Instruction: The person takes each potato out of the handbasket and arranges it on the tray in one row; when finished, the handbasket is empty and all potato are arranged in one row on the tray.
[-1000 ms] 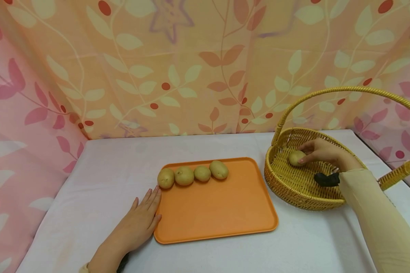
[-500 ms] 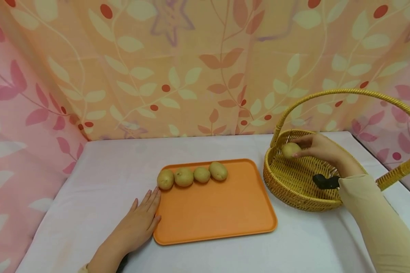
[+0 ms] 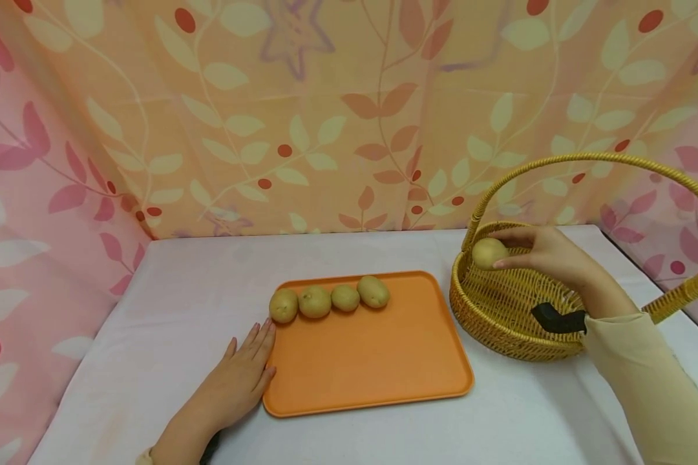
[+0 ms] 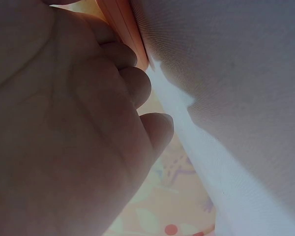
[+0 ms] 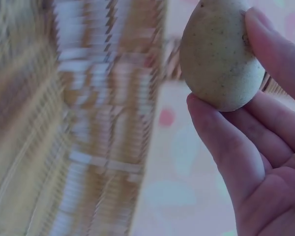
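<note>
A pale yellow potato (image 3: 489, 254) is pinched between the thumb and fingers of my right hand (image 3: 549, 258), above the left side of the wicker basket (image 3: 488, 329). In the right wrist view the same potato (image 5: 221, 54) shows small dark specks, with fingertips on its lower end and side. My left hand (image 3: 238, 378) lies with fingers straight against the left edge of the orange tray (image 3: 372, 355). Several potatoes (image 3: 315, 301) stand in a row along the tray's far edge. The left wrist view shows the hand (image 4: 78, 108) from the palm side, beside the tray rim (image 4: 125, 24).
The basket's tall arched handle (image 3: 593, 157) rises over the right forearm. A black wrist-camera mount (image 3: 558, 320) hangs under the right wrist. White cloth (image 3: 221, 271) covers the table, and a floral curtain (image 3: 326, 129) stands behind it.
My right hand has lifted the potato up from the basket floor and moved it left, toward the basket's left rim. The left hand and the tray have stayed in place.
</note>
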`<state>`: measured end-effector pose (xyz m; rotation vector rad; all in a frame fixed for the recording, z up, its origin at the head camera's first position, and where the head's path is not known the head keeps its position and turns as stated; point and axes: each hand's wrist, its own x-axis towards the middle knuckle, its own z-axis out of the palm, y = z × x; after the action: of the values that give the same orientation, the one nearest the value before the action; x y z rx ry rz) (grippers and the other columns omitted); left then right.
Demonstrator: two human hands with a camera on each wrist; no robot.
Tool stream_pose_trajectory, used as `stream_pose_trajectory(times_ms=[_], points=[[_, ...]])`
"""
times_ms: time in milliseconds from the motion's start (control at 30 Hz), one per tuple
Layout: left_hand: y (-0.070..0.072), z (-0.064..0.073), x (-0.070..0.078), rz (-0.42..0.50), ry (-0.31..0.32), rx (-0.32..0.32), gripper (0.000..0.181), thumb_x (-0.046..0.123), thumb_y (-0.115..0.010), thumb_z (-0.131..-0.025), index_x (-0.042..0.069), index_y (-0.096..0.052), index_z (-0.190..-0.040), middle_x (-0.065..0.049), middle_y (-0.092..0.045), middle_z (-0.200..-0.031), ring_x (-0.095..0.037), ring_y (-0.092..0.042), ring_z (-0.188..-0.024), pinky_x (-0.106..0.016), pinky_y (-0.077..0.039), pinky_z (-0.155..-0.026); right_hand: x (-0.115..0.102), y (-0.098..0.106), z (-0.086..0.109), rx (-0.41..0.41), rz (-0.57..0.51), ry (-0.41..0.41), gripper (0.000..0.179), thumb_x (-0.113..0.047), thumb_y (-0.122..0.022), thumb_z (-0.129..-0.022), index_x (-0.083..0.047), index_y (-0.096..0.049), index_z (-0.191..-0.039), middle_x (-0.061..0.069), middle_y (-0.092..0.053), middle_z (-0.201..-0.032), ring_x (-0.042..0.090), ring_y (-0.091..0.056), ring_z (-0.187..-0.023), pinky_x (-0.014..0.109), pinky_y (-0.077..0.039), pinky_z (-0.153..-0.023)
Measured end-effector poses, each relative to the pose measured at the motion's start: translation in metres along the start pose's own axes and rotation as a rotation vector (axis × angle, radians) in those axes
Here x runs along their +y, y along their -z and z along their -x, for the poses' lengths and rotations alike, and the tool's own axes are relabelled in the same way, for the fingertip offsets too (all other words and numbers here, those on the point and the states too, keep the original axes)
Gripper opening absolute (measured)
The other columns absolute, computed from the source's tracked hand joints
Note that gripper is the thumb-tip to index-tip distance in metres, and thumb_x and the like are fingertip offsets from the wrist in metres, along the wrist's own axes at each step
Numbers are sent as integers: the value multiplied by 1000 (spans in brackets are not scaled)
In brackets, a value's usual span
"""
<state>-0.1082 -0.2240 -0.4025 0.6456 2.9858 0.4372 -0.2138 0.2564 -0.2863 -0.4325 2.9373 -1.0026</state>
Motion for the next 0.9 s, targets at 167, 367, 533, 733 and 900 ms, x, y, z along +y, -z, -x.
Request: stream_pose_trajectory(times_ms=[167, 367, 533, 733, 900], points=[[1, 1, 0, 4, 3, -6, 60, 23, -49, -99, -6, -26, -145, -19, -20, -153, -36, -19, -139, -62, -17, -107, -25, -13, 0, 9, -13, 85, 50, -24, -80, -77, -5, -64, -121, 10, -64, -117, 4, -52, -105, 9, -39, -84], [1, -1, 1, 10, 3, -16, 60, 23, -49, -99, -6, -26, -146, -19, -19, -153, -36, -19, -140, -61, -17, -107, -46, -33, -6, -32, -12, 141, 54, -24, -81, -76, -1, -63, -121, 12, -67, -111, 14, -59, -94, 16, -47, -74], [2, -2, 1, 12, 9, -30, 60, 23, -48, -99, -6, -25, -146, -19, -19, -153, -35, -18, -140, -61, -16, -107, -55, -50, -14, -69, -32, 176, 53, -19, -81, -75, 0, -64, -121, 14, -68, -110, 23, -63, -97, 23, -51, -72], [1, -1, 1, 4, 12, -23, 60, 24, -48, -99, -6, -25, -146, -18, -18, -153, -35, -18, -140, -61, -15, -108, -64, -69, -21, -95, -40, 206, 52, -17, -81, -75, 3, -63, -120, 15, -67, -110, 29, -62, -105, 35, -53, -79], [1, -1, 0, 7, 14, -27, 60, 24, -48, -99, -5, -25, -146, -18, -18, -153, -35, -17, -140, -61, -15, -108, -67, -85, -27, -119, -4, 218, 51, -11, -80, -74, 7, -62, -119, 18, -66, -112, 32, -61, -106, 43, -52, -84]])
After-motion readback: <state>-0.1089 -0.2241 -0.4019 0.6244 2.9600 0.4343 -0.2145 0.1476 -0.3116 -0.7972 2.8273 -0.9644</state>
